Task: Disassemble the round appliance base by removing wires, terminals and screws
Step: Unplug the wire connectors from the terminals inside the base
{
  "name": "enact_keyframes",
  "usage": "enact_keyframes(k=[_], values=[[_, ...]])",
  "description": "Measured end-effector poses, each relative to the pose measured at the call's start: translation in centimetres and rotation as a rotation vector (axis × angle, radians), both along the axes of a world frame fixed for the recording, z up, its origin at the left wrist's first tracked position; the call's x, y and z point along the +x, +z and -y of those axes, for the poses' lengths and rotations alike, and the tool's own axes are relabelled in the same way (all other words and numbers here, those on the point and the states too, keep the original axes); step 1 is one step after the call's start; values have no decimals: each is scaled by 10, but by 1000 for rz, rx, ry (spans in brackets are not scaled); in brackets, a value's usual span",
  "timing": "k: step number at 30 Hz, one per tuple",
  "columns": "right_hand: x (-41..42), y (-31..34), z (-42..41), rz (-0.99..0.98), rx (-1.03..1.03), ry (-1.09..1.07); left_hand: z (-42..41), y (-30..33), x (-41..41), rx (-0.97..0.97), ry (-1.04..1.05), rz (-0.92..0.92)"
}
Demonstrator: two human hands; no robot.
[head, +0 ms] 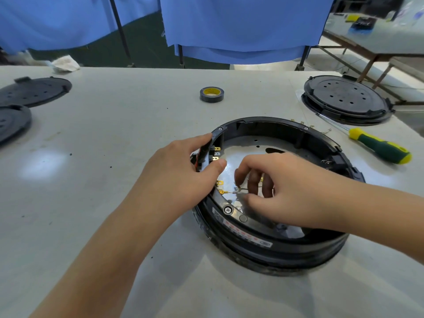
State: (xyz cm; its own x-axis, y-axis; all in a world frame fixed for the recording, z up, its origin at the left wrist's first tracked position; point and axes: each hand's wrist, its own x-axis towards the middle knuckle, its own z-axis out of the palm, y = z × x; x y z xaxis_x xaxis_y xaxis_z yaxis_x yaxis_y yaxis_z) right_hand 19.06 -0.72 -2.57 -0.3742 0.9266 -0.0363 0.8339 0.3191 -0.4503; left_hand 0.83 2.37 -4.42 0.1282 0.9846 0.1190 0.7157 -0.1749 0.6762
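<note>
A round black appliance base [259,246] lies on the table, open side up, with a shiny metal floor inside. My left hand [179,173] grips its left rim, thumb inside near the brass terminals [216,154]. My right hand [273,187] reaches into the base and pinches a thin wire with a white sleeve [236,191] that leads to a brass terminal [222,192] on the inner wall. A screw [227,210] sits in the near rim.
A green and yellow screwdriver [378,146] lies right of the base. Several loose terminals [305,125] lie behind it. A tape roll [211,94] stands further back. Black round covers rest at far right [344,97] and far left [32,90].
</note>
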Motion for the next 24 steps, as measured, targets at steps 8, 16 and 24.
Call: enact_keyframes(k=[8, 16, 24], values=[[-9, 0, -5, -36, 12, -47, 0, 0, 2, 49, -2, -24], [-13, 1, -5, 29, 55, -8, 1, 1, 3, 64, -1, -37], [-16, -4, -8, 83, 116, 69, 1, 1, 4, 72, -14, -26]])
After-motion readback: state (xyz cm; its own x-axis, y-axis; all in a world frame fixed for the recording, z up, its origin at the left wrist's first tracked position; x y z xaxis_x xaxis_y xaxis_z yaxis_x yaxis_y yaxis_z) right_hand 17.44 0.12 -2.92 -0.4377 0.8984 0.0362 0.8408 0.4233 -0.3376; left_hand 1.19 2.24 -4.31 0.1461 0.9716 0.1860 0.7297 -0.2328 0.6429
